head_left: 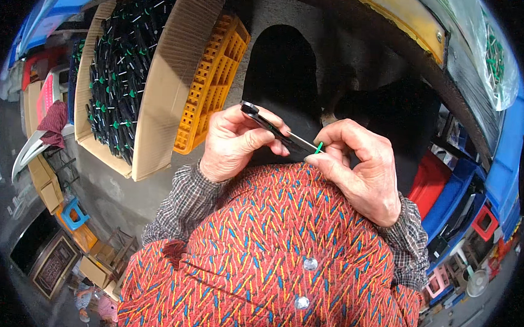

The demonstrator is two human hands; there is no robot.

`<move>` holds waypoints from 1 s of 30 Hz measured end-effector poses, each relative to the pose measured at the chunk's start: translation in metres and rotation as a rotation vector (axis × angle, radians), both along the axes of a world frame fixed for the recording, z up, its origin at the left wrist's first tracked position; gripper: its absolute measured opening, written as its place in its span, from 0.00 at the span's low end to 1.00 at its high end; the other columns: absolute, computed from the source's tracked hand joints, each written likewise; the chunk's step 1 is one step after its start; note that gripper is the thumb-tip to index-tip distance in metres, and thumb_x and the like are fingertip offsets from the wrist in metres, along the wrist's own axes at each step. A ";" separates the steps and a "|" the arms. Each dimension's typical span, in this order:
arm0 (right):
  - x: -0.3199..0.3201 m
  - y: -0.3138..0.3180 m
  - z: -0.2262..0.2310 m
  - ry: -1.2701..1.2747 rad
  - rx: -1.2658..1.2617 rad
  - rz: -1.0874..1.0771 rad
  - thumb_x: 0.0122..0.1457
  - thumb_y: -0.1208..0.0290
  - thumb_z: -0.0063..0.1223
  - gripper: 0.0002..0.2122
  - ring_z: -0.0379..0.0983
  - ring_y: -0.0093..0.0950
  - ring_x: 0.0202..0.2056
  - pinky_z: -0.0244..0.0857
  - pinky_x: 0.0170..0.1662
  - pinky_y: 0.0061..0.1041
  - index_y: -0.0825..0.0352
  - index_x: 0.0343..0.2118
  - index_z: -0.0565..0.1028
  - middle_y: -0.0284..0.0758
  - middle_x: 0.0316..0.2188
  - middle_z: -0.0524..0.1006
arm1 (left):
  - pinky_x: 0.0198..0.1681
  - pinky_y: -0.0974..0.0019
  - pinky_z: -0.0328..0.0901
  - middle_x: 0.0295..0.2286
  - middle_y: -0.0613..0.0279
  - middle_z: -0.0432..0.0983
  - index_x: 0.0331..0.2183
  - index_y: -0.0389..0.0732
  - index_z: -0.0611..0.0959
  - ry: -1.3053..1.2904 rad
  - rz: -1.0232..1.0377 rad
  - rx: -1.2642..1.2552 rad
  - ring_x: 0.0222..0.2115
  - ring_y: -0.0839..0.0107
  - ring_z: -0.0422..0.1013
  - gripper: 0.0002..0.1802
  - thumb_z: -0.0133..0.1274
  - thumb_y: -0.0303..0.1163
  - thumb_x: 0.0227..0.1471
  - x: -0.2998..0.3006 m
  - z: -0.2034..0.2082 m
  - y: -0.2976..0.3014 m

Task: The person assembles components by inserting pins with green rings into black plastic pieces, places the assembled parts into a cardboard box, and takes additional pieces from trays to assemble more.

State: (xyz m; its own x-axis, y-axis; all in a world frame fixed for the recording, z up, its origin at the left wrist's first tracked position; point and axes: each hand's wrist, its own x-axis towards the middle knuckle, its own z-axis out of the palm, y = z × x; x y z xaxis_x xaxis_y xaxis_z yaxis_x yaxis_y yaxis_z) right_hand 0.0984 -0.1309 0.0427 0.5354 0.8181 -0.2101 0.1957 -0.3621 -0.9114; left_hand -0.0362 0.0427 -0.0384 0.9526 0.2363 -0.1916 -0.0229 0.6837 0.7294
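Above my lap, my left hand (230, 143) grips a slim black plastic piece (266, 125) between thumb and fingers. The piece slants down to the right, its thick end at the upper left. Alongside it runs a thin, shiny metal rod (302, 141). At the rod's right end sits a small green part (319, 148), pinched between the thumb and forefinger of my right hand (364, 168). Fingers hide where the black piece's lower end meets the green part. On my left, a cardboard box (171, 78) is heaped with similar black pieces with green parts (122, 75).
A yellow plastic crate (214, 82) stands on edge beside the box. A dark worktop edge (472, 94) lies ahead to the right, with a clear bag of green parts (496, 60) on it. Blue bins (456, 198) stand at my right. Farther left is a blue stool (74, 214).
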 end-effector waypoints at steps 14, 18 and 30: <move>-0.005 0.006 -0.002 -0.088 0.086 0.017 0.46 0.78 0.62 0.08 0.60 0.15 0.18 0.55 0.21 0.18 0.70 0.30 0.75 0.30 0.18 0.67 | 0.36 0.58 0.74 0.35 0.44 0.76 0.40 0.32 0.78 -0.084 -0.036 -0.265 0.29 0.63 0.76 0.12 0.56 0.24 0.51 0.000 -0.005 -0.009; -0.005 0.006 -0.003 -0.090 0.096 0.019 0.46 0.78 0.63 0.09 0.60 0.16 0.18 0.55 0.21 0.18 0.70 0.30 0.75 0.30 0.18 0.68 | 0.36 0.58 0.74 0.35 0.44 0.76 0.39 0.31 0.78 -0.084 -0.039 -0.256 0.29 0.63 0.76 0.12 0.56 0.24 0.51 0.000 -0.005 -0.009; -0.007 0.007 -0.005 -0.114 0.100 0.029 0.45 0.78 0.63 0.09 0.60 0.17 0.18 0.55 0.21 0.18 0.70 0.30 0.75 0.31 0.19 0.68 | 0.35 0.61 0.74 0.34 0.44 0.77 0.38 0.31 0.78 -0.067 -0.040 -0.195 0.28 0.63 0.76 0.11 0.55 0.22 0.51 0.000 -0.006 -0.008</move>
